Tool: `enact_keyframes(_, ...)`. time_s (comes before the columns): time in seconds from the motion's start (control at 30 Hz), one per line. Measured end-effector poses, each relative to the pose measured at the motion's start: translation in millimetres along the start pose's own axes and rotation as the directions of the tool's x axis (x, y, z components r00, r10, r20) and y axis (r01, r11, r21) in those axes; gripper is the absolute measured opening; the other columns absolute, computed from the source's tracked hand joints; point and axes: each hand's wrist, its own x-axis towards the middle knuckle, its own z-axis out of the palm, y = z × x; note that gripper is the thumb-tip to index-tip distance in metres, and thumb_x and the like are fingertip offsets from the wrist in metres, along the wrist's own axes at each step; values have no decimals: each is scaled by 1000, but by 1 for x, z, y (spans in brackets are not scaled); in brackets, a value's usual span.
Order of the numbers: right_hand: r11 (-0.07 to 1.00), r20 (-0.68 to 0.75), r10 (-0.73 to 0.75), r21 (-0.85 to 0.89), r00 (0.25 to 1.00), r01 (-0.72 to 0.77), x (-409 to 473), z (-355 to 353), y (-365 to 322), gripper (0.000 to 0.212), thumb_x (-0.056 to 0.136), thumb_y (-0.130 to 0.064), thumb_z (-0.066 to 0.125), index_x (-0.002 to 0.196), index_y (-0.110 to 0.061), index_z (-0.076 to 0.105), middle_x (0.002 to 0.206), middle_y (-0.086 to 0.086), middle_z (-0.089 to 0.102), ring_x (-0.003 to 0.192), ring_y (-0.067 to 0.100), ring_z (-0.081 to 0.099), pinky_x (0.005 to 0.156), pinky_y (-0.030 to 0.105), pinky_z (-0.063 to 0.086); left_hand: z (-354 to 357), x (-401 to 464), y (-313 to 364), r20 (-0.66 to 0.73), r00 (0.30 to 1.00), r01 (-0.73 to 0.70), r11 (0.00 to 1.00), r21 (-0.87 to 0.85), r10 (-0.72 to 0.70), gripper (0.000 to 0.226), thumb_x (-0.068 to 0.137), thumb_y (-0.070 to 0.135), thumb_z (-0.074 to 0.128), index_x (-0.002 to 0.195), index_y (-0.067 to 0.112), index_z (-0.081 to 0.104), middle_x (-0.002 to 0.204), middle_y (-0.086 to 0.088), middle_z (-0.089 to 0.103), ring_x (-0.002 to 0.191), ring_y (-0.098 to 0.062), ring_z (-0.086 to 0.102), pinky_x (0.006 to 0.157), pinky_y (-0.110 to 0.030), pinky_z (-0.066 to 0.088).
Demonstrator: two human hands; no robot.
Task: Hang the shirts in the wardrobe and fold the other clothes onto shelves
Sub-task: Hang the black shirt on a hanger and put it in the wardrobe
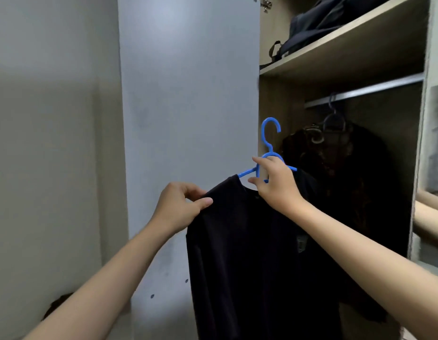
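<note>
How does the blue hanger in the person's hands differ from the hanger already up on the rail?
The blue hanger is bright blue, gripped by the right hand, its hook free in the air; the hanger on the rail looks darker, in shadow, and is hooked over the rail. The first carries a plain dark shirt, the second a dark patterned garment. Both have similar shapes.

Both bare arms reach up and forward from the frame's lower corners, the left from 7 o'clock, the right from 4 o'clock. The left hand [181,204] pinches dark fabric between thumb and curled fingers; the right hand [274,182] grips a hanger's neck.
</note>
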Motion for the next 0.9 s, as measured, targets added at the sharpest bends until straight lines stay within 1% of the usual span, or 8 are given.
enact_keyframes(0.1, 994, 12, 3, -106, 1000, -1, 16, -6, 29, 56, 82, -11, 72, 134, -5, 51, 118, 12, 54, 112, 23, 51, 91, 23, 48, 21, 40, -6, 49, 998, -43, 999, -31, 44, 5, 77, 14, 73, 76, 20, 73, 76, 6, 71, 74, -9, 66, 69, -21, 50)
enact_keyframes(0.17, 984, 33, 5, -180, 999, 1, 27, -11, 46, 59, 82, -12, 73, 135, -6, 49, 119, 11, 52, 111, 21, 51, 86, 7, 42, 33, 66, -11, 104, 992, -59, 996, -64, 66, 7, 77, 12, 72, 79, 18, 74, 77, 4, 72, 75, -11, 68, 73, -26, 54)
enact_keyframes(0.2, 977, 40, 12, -212, 999, -3, 33, -14, 54, 61, 81, -13, 74, 136, -7, 48, 121, 10, 51, 113, 20, 50, 87, 5, 38, 38, 79, -13, 129, 988, -69, 994, -78, 79, 9, 78, 10, 71, 81, 17, 75, 79, 3, 73, 76, -12, 69, 76, -29, 55)
enact_keyframes(0.37, 932, -5, 54, -359, 999, -52, 64, -23, 88, 65, 80, -13, 74, 139, -9, 45, 125, 9, 48, 120, 20, 46, 103, 30, 41, 70, 144, -18, 156, 973, -150, 981, -126, 169, 9, 78, 11, 70, 84, 17, 75, 80, 2, 73, 79, -13, 69, 81, -33, 56)
enact_keyframes(0.47, 889, -45, 122, -439, 991, -130, 86, -27, 105, 65, 83, -14, 72, 141, -11, 42, 126, 10, 47, 121, 21, 45, 100, 25, 37, 96, 177, -14, 133, 968, -193, 969, -158, 214, 7, 77, 14, 72, 83, 17, 75, 78, 3, 72, 77, -12, 68, 79, -32, 56)
enact_keyframes(0.6, 817, -104, 205, -530, 973, -229, 111, -45, 132, 70, 82, -17, 72, 142, -11, 37, 132, 13, 47, 126, 26, 44, 104, 34, 38, 130, 212, -1, 97, 957, -248, 945, -213, 273, 5, 76, 18, 76, 80, 17, 73, 73, 9, 66, 72, -6, 62, 66, -20, 46)
enact_keyframes(0.7, 768, -173, 243, -566, 954, -299, 129, -69, 152, 74, 80, -19, 75, 139, -8, 33, 133, 16, 49, 124, 32, 48, 101, 43, 41, 160, 238, 16, 80, 939, -310, 922, -231, 335, 6, 76, 21, 77, 78, 19, 72, 75, 8, 65, 77, -10, 62, 70, -21, 44)
enact_keyframes(0.9, 657, -189, 237, -691, 953, -301, 165, -112, 201, 69, 78, -23, 77, 133, -7, 39, 131, 19, 51, 121, 35, 50, 98, 39, 42, 221, 282, 47, 55, 893, -421, 874, -243, 446, 11, 77, 24, 76, 82, 16, 72, 83, 3, 67, 82, -13, 62, 73, -24, 46)
